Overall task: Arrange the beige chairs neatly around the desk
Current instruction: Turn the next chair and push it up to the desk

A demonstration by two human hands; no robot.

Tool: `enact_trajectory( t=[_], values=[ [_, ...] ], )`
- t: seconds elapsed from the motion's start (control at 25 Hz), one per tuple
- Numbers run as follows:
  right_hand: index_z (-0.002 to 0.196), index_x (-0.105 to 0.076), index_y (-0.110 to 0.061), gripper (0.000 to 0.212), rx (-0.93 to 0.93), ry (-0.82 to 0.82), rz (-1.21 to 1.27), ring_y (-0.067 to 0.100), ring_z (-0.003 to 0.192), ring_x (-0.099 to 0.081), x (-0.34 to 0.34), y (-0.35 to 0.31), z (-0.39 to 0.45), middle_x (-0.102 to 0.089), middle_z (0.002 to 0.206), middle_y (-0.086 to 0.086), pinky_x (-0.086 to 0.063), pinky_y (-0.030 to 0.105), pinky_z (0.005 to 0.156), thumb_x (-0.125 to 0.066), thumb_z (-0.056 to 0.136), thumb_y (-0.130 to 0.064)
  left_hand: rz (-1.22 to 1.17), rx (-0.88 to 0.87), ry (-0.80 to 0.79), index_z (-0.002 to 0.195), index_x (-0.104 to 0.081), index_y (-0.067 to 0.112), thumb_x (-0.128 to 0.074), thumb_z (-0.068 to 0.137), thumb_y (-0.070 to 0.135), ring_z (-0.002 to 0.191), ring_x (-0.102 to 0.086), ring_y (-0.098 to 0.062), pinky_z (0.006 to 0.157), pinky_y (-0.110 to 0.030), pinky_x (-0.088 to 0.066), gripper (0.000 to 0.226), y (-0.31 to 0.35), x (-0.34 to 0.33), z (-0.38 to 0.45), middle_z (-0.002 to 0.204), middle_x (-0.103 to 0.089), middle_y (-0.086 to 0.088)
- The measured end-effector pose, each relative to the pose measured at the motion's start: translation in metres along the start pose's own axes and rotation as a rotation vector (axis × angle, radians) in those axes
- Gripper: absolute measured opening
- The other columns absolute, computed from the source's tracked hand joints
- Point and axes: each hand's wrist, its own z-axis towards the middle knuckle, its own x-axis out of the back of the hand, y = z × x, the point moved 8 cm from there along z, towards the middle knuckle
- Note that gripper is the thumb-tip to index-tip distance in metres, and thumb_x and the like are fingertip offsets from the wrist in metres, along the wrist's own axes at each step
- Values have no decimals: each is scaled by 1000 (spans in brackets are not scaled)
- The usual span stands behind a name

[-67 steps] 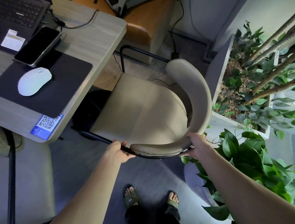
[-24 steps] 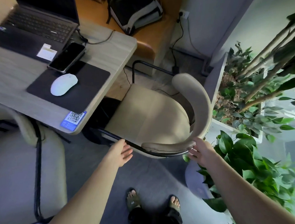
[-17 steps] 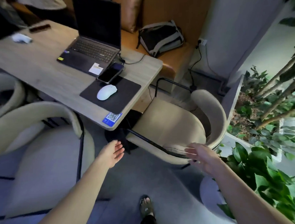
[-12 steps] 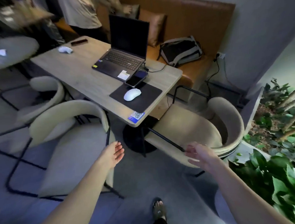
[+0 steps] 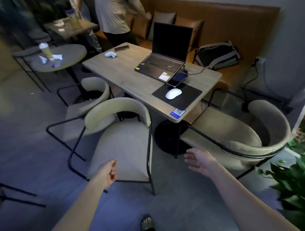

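Hovering both hands over the floor right now, nothing in either. My left hand (image 5: 107, 172) has its fingers loosely curled in, sitting over the front edge of the middle chair (image 5: 122, 146); my right hand (image 5: 198, 159) has fingers spread, empty, just short of the end chair (image 5: 236, 138). That middle one is turned with its curved backrest toward the table (image 5: 129, 76), seat facing me, so it looks like the next to sort. A third chair (image 5: 93, 93) sits beyond my left fingers, along the table's long side. I'd guess these are light-ish: thin black metal frame, padded seat. The padding will squish, so I'd grab the stiff backrest rim or frame tube and swing it round.
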Motion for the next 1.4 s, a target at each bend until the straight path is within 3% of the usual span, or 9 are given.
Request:
enact_trajectory(
  t=[0.24,0.52,0.68,0.84,0.96,1.08,1.2,1.28,1.4],
  values=[
    [99,-64,-14,13,-34,33,-73,17,81,-65,-99,-5,19,-70,93,4,-52,36,75,-53,98,-21,45,-18,97,75,-52,14,-42,102,20,25,-31,-4,49,-21,-24,29,48,105,57,43,-41,6],
    [104,-60,-9,16,-154,221,-44,17,80,-57,-204,7,76,-60,88,4,-51,40,79,-50,100,-20,218,24,125,66,-48,14,-48,98,14,52,-36,-16,51,-24,-31,31,125,185,192,53,-46,-3],
    [86,-54,-10,19,-223,334,-20,15,70,-49,-235,9,94,-50,80,4,-48,41,89,-47,102,-16,247,64,168,71,-42,16,-45,100,18,57,-35,-16,53,-26,-31,29,151,208,253,69,-40,-3],
    [78,-53,-9,21,-212,412,17,20,64,-51,-238,7,118,-51,74,6,-48,36,63,-48,98,-14,276,35,171,79,-50,20,-47,98,24,66,-45,-19,57,-29,-41,20,165,207,294,78,-48,-6],
    [96,-64,-1,22,-184,428,-3,28,72,-61,-235,17,154,-60,81,10,-57,42,71,-55,88,-20,375,10,168,114,-60,5,-50,94,30,91,-58,-29,85,-37,-50,34,167,202,328,106,-61,-11],
    [119,-60,-4,54,-221,363,-55,30,86,-66,-227,40,201,-66,98,10,-56,44,82,-61,76,-37,454,39,115,149,-35,5,-47,95,43,127,-47,-33,107,-41,-39,67,158,189,352,145,-46,-13],
    [136,-48,-15,94,-263,310,-81,37,112,-63,-209,84,264,-63,127,12,-50,57,96,-64,53,-57,447,47,127,156,-18,10,-45,95,51,140,-33,-31,115,-42,-28,78,151,183,371,158,-28,-9],
    [143,-41,-18,107,-285,297,-62,37,121,-59,-214,91,271,-58,137,11,-46,58,101,-66,48,-62,459,48,128,156,-22,16,-42,96,53,138,-36,-28,115,-44,-29,73,157,176,378,159,-29,-7],
    [152,-28,-17,102,-306,346,-32,35,133,-47,-247,60,235,-46,148,9,-40,52,109,-71,69,-57,348,1,130,152,-33,21,-36,99,50,126,-50,-24,110,-42,-37,61,166,171,382,155,-35,-4]
  ],
)
